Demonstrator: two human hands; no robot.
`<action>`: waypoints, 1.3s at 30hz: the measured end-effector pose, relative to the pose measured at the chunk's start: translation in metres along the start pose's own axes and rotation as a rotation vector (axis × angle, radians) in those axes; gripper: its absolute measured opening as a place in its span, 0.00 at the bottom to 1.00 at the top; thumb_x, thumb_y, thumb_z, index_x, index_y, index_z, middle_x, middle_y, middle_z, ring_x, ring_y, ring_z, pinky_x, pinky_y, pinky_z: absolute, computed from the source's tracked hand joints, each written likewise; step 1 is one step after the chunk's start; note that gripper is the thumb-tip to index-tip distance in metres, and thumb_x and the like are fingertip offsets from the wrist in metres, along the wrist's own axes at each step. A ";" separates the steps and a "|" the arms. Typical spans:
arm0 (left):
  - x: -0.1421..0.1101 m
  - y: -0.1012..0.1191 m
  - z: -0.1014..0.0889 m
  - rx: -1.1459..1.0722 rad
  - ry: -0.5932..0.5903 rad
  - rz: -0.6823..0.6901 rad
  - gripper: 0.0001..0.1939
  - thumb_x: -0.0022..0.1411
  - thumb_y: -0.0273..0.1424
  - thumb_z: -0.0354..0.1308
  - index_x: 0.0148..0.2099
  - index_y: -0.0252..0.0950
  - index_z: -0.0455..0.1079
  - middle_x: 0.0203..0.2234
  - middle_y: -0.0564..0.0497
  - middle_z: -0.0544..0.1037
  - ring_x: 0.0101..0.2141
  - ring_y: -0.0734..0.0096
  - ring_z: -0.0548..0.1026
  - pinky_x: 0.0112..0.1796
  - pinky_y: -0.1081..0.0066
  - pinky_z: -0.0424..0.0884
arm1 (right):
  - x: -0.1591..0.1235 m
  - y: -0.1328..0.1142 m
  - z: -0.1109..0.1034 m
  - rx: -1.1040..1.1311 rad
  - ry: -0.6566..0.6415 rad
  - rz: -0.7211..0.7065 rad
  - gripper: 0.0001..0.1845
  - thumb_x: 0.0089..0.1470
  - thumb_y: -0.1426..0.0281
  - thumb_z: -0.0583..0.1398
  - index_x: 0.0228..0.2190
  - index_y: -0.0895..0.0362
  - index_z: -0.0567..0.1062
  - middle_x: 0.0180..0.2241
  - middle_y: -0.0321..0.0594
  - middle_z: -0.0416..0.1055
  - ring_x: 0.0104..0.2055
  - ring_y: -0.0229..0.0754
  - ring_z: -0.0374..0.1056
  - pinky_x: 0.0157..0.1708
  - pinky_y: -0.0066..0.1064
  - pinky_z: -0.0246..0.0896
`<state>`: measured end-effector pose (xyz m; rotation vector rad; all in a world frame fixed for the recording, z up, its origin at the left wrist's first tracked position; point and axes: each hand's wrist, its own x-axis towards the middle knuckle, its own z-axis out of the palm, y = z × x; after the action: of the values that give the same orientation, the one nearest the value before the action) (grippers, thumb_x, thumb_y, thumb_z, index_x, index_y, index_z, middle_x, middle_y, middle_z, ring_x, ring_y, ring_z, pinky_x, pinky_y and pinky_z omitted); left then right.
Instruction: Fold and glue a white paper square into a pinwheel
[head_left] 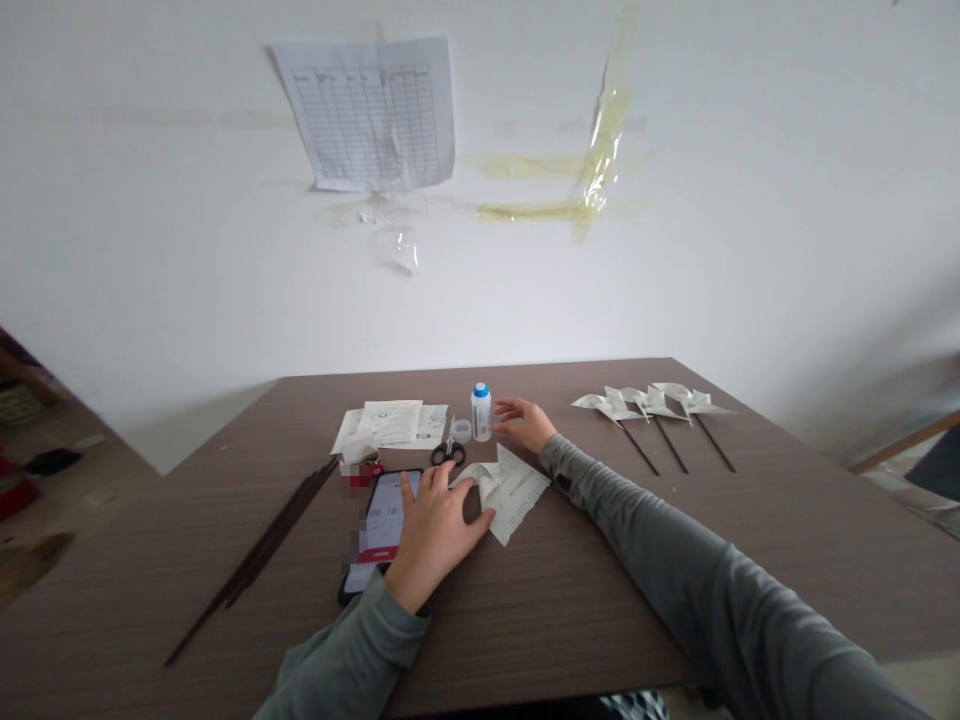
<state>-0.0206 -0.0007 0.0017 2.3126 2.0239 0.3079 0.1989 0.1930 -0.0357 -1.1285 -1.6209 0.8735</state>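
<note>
My left hand (435, 530) rests with fingers spread, palm down, between the phone and a piece of printed paper. That paper (517, 495) is cut and partly curled like a pinwheel head, and the thumb lies at its left edge. My right hand (525, 425) is just right of a white glue bottle (481, 415) with a blue top, its fingers apart and curved towards it. A small gap seems to separate fingertips and bottle. Black-handled scissors (448, 454) and a small clear cap (462, 431) lie left of the bottle.
A phone (386, 520) with a lit screen lies beneath my left hand. Printed sheets (394, 424) and a small red-and-white packet (361, 462) sit behind it. Dark sticks (274, 535) lie at left. Paper pinwheels (652, 402) on sticks lie at back right, near the wall.
</note>
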 end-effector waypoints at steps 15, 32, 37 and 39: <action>-0.004 0.003 0.017 0.043 0.057 0.014 0.21 0.78 0.44 0.75 0.68 0.52 0.92 0.82 0.39 0.83 0.82 0.30 0.77 0.86 0.19 0.65 | -0.096 -0.005 -0.048 -0.384 -0.345 -0.439 0.07 0.71 0.73 0.77 0.41 0.47 0.93 0.39 0.35 0.92 0.41 0.47 0.88 0.57 0.39 0.82; 0.000 0.008 0.010 0.011 0.075 0.028 0.21 0.79 0.44 0.74 0.69 0.49 0.92 0.83 0.37 0.82 0.81 0.25 0.79 0.85 0.16 0.66 | -0.131 -0.026 -0.040 -0.725 -0.432 -0.472 0.19 0.64 0.53 0.88 0.49 0.48 0.95 0.48 0.44 0.92 0.53 0.57 0.86 0.59 0.47 0.77; 0.000 0.007 0.010 0.028 0.061 0.013 0.20 0.80 0.45 0.74 0.69 0.51 0.92 0.84 0.38 0.82 0.83 0.28 0.78 0.86 0.18 0.64 | -0.131 -0.026 -0.038 -0.734 -0.434 -0.415 0.21 0.63 0.53 0.89 0.49 0.49 0.95 0.48 0.44 0.91 0.54 0.56 0.86 0.63 0.48 0.76; 0.000 0.007 0.010 0.026 0.066 0.015 0.21 0.79 0.44 0.75 0.69 0.51 0.92 0.84 0.39 0.82 0.82 0.28 0.79 0.86 0.18 0.64 | -0.130 -0.025 -0.038 -0.718 -0.444 -0.413 0.20 0.64 0.53 0.88 0.49 0.49 0.94 0.48 0.43 0.91 0.53 0.55 0.86 0.63 0.48 0.76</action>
<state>-0.0121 -0.0004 -0.0073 2.3646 2.0526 0.3652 0.2455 0.0637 -0.0396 -1.0280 -2.5455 0.2637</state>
